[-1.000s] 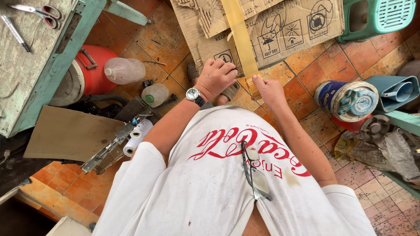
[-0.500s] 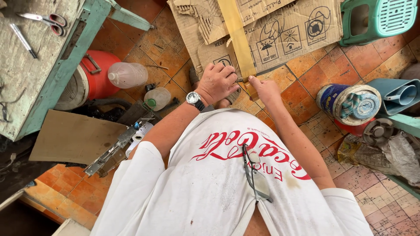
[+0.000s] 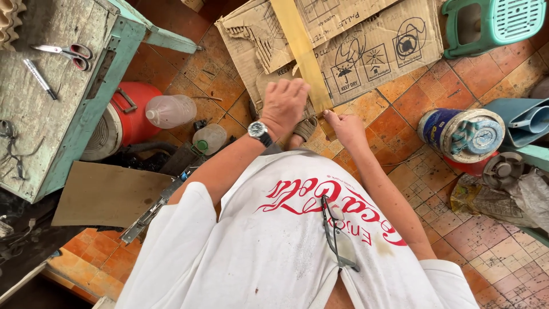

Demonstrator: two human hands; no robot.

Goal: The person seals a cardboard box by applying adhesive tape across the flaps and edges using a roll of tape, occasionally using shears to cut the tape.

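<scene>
Both hands work the long yellowish strip (image 3: 301,54) lying across the flattened cardboard (image 3: 366,51); left hand (image 3: 284,103) presses flat to steady it; right hand (image 3: 346,127) pinches its near end.

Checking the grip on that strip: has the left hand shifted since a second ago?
Yes. The left hand slid up along the yellow strip, farther onto the flattened cardboard.
</scene>
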